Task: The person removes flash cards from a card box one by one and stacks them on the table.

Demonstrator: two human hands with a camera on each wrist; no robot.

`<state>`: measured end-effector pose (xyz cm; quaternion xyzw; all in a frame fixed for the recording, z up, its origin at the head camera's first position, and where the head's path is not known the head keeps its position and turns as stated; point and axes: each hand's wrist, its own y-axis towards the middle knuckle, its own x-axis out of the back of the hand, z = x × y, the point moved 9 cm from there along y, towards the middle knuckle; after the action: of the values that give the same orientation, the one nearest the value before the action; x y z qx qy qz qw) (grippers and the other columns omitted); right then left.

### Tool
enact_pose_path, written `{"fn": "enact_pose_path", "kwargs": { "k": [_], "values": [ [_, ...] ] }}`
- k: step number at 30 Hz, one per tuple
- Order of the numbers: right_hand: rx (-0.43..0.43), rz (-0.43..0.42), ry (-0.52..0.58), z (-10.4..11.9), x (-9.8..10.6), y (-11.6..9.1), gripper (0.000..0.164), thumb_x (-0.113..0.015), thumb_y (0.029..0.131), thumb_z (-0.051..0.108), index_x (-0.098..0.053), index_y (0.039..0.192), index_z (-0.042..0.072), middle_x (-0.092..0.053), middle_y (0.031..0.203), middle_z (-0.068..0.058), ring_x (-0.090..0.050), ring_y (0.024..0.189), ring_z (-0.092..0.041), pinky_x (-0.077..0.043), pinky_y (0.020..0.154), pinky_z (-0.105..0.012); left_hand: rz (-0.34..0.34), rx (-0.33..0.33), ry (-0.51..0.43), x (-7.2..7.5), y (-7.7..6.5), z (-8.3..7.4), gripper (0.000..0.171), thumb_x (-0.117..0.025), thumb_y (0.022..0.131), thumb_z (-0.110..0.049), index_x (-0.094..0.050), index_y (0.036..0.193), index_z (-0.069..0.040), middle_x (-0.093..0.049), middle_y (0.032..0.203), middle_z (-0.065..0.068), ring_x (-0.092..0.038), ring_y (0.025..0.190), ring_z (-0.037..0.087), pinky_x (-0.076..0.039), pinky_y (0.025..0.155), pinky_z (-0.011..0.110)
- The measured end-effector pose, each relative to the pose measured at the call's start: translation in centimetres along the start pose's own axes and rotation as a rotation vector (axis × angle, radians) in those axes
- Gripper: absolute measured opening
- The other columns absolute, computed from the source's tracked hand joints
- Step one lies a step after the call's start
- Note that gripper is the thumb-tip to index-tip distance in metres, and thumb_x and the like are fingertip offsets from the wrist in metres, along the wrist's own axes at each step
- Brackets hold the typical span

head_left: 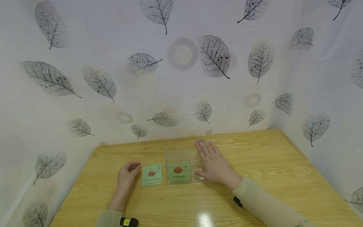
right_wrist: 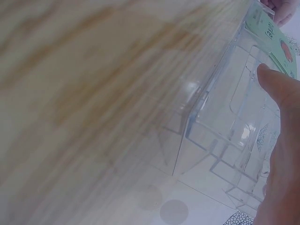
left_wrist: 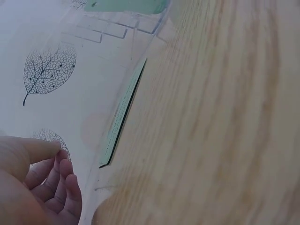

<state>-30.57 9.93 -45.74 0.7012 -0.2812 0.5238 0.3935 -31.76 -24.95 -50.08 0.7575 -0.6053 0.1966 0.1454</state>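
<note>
A clear plastic box (head_left: 178, 155) stands mid-table, with a green card (head_left: 180, 177) in its left part printed "turkey" under a red picture. My right hand (head_left: 214, 164) lies over the box's right part, its fingers extended and thumb spread; the right wrist view has the thumb (right_wrist: 276, 84) over the clear plastic (right_wrist: 220, 124). Left of the box lies a stack of green picture cards (head_left: 152, 175), seen edge-on in the left wrist view. Just beside that stack is my left hand (head_left: 126, 176), fingers loosely curled and thumb close to the index fingertip, holding nothing.
The wooden table (head_left: 158, 205) reaches back to a pale curtain (head_left: 181, 88) with dark leaf prints, which also rises along both sides. A bright light reflection shows on the table's front part.
</note>
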Motion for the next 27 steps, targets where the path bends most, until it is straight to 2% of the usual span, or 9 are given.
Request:
{"fn": "enact_pose_path", "kwargs": {
  "k": [13, 20, 27],
  "values": [
    [-0.002, 0.009, 0.008, 0.1, 0.1, 0.0, 0.116, -0.058, 0.093, 0.078, -0.019, 0.167, -0.002, -0.017, 0.177, -0.021, -0.020, 0.164, -0.038, -0.017, 0.134, -0.054, -0.004, -0.008, -0.018, -0.1, -0.2, -0.4, 0.024, -0.068, 0.102, -0.007, -0.069, 0.121, 0.008, -0.073, 0.109, 0.015, -0.059, 0.087, 0.003, -0.052, 0.072, 0.011],
    [-0.004, 0.018, -0.001, 0.0, -0.1, 0.0, 0.116, -0.057, 0.093, 0.079, -0.017, 0.168, -0.001, -0.014, 0.177, -0.020, -0.021, 0.164, -0.038, -0.016, 0.134, -0.054, 0.019, 0.004, -0.082, -0.5, -0.5, -0.6, 0.024, -0.068, 0.102, -0.005, -0.068, 0.122, 0.009, -0.072, 0.106, 0.012, -0.061, 0.084, 0.003, -0.055, 0.073, 0.012],
    [-0.008, 0.030, 0.001, 0.0, -0.1, 0.0, 0.116, -0.057, 0.093, 0.078, -0.016, 0.168, -0.001, -0.013, 0.177, -0.020, -0.018, 0.165, -0.037, -0.015, 0.135, -0.054, 0.024, -0.001, -0.102, -1.0, -0.8, -1.2, 0.025, -0.068, 0.102, -0.005, -0.068, 0.122, 0.010, -0.072, 0.102, 0.009, -0.061, 0.082, 0.002, -0.055, 0.071, 0.014]
  ]
}}
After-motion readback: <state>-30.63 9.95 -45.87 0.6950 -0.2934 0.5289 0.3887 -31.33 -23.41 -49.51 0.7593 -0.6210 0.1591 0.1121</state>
